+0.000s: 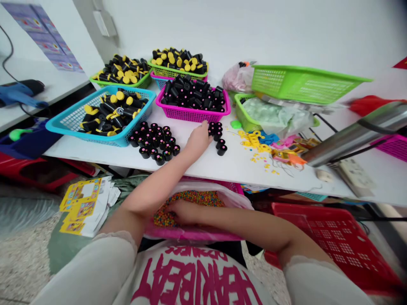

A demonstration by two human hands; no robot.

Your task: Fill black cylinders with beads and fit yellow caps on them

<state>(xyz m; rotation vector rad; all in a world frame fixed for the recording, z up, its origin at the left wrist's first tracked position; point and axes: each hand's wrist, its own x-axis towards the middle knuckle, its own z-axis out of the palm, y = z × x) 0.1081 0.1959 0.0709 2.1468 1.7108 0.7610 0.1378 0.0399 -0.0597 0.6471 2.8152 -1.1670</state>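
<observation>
My left hand (199, 139) reaches onto the white table (197, 163). Its fingers are closed on one of a small cluster of black caps (218, 136) with pink dots. A larger group of the same caps (155, 142) stands just left of that hand. My right hand (183, 212) rests down in my lap, inside a pink bag of small multicoloured beads (197, 198). Its fingers are curled into the beads, and what they pinch is hidden.
A blue basket (63, 123) and two green baskets (95, 79) hold black-and-yellow caps. A pink basket (193, 113) holds black ones. At right are an empty green basket (302, 80), yellow rings (254, 140), a metal tube (352, 135) and a power strip (352, 171). A red crate (337, 241) stands below.
</observation>
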